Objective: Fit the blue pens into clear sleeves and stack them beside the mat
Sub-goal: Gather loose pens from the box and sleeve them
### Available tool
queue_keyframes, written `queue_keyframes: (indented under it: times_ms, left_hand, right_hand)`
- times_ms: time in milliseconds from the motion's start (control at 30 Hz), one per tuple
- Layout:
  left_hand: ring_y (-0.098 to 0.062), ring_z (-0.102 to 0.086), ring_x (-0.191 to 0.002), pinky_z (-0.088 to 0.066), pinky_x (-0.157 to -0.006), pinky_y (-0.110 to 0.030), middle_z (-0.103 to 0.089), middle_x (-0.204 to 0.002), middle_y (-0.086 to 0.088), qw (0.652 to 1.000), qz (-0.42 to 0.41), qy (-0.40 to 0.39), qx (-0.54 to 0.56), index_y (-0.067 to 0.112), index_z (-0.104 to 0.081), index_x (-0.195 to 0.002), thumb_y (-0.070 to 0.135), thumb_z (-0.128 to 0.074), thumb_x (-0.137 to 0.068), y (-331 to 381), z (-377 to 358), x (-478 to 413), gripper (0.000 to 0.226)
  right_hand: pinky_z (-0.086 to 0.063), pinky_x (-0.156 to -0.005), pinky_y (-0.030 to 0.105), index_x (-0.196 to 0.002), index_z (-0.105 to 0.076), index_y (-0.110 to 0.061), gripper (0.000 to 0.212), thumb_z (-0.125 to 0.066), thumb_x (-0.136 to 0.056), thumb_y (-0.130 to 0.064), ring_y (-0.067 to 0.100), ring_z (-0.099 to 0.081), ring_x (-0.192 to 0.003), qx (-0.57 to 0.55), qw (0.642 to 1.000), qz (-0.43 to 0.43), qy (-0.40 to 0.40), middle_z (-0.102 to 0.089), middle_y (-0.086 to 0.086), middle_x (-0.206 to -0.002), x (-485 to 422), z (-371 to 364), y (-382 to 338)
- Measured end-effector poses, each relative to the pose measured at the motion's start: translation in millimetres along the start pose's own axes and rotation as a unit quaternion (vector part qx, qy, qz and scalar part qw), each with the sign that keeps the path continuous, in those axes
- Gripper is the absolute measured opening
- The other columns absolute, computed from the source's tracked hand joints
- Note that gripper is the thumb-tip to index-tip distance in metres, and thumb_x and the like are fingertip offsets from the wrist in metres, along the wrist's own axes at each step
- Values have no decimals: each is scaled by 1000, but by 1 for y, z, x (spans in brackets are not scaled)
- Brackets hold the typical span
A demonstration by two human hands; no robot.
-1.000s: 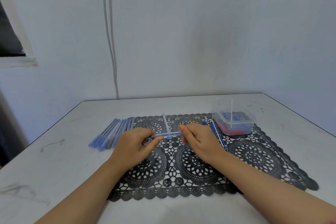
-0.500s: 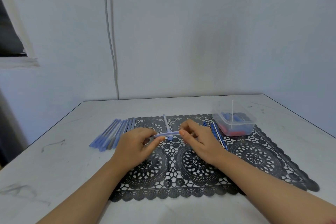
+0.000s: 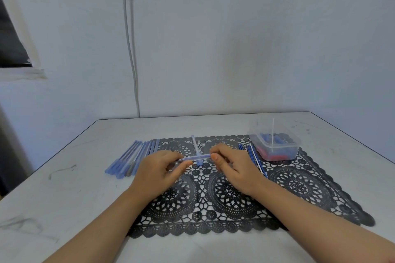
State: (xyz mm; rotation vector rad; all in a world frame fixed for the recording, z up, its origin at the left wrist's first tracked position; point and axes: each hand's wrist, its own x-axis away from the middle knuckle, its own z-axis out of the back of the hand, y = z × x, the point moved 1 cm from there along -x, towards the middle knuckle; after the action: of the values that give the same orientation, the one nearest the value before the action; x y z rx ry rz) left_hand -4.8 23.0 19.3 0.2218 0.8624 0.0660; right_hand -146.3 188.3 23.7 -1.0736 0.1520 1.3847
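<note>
My left hand (image 3: 159, 172) and my right hand (image 3: 232, 165) pinch the two ends of one blue pen in a clear sleeve (image 3: 196, 157), held level just above the black lace mat (image 3: 299, 188). Another sleeved pen (image 3: 195, 145) lies on the mat behind it, pointing away. A row of several sleeved pens (image 3: 132, 159) lies on the table beside the mat's left edge. Thin blue pens (image 3: 253, 157) lie on the mat just right of my right hand.
A clear plastic tub (image 3: 275, 148) with blue and red pieces and one upright white stick stands on the mat's far right corner. The grey table (image 3: 64, 198) ends at a white wall, where a cable (image 3: 130, 49) hangs down.
My right hand has slid a little to the left along the pen, towards my left hand. The left hand has stayed in place.
</note>
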Motion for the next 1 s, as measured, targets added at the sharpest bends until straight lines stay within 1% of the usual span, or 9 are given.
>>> queue_keyframes:
  times_ms: [67,200,333,567,700,800,867,933,1000]
  left_hand:
    - [0,-46,-55,-33,-49,-9,-50,-59,17,1000,-4,8,3,25,-70,-83,51,-52,-86,-1,0,0,33]
    - [-8,-52,-56,-45,-46,-28,-57,-63,9,998,-32,47,2,17,-73,-88,51,-52,-88,-1,0,0,39]
    - [-10,-52,-61,-46,-51,-28,-60,-66,4,994,-68,91,-5,11,-75,-89,47,-57,-88,2,2,-1,40]
    - [-8,-50,-65,-45,-54,-24,-61,-69,5,991,-83,99,-16,12,-76,-90,39,-66,-83,4,2,-1,29]
    - [-3,-48,-72,-42,-61,-16,-59,-74,8,996,-37,74,-23,13,-73,-98,38,-57,-88,2,2,-1,31]
    - [-4,-47,-78,-39,-70,-10,-57,-80,5,997,24,63,-26,9,-67,-114,29,-49,-89,-5,-1,-2,36]
    - [-5,-50,-81,-38,-74,-9,-60,-85,2,997,50,55,-22,8,-64,-119,25,-49,-90,-9,-1,-2,37]
    - [-7,-56,-82,-42,-75,-11,-66,-89,0,995,70,63,-24,8,-66,-116,17,-59,-89,-11,0,-1,30]
    - [-9,-62,-80,-50,-76,-19,-71,-90,-2,993,92,71,-31,7,-70,-109,9,-70,-82,-13,1,-1,26]
  right_hand:
    - [-42,-48,41,-87,-50,-36,14,-37,-94,-38,20,-48,-49,1,1000,-2,3,-53,2,-57,0,-1,-1]
    - [-43,-50,37,-72,-48,-33,27,-36,-96,-38,17,-49,-47,-24,999,-36,9,-53,2,-53,-1,-3,-3]
    - [-47,-52,27,-63,-50,-13,40,-38,-100,-23,15,-49,-42,-133,980,-146,-11,-46,1,-44,0,-7,-1]
    - [-45,-50,24,-57,-51,-8,46,-39,-99,-22,21,-47,-43,-233,943,-239,-25,-46,6,-44,-4,-6,-6]
    - [-43,-50,27,-70,-61,-9,38,-40,-99,-22,21,-49,-50,-179,961,-208,27,-53,6,-53,-3,-5,3]
    - [-45,-58,32,-78,-62,-20,24,-47,-96,-22,12,-53,-58,-22,987,-157,30,-60,0,-65,-2,-2,9]
    - [-47,-74,29,-95,-63,-24,15,-49,-95,-29,5,-55,-80,102,987,-121,-39,-62,-8,-86,-2,-3,7]
    - [-40,-95,29,-120,-56,-24,35,-42,-94,-42,4,-48,-108,193,968,-100,-124,-58,-8,-116,-1,-6,6]
    - [-26,-110,33,-139,-39,-25,54,-34,-92,-52,7,-33,-131,251,947,-84,-185,-42,-7,-141,0,-11,4]
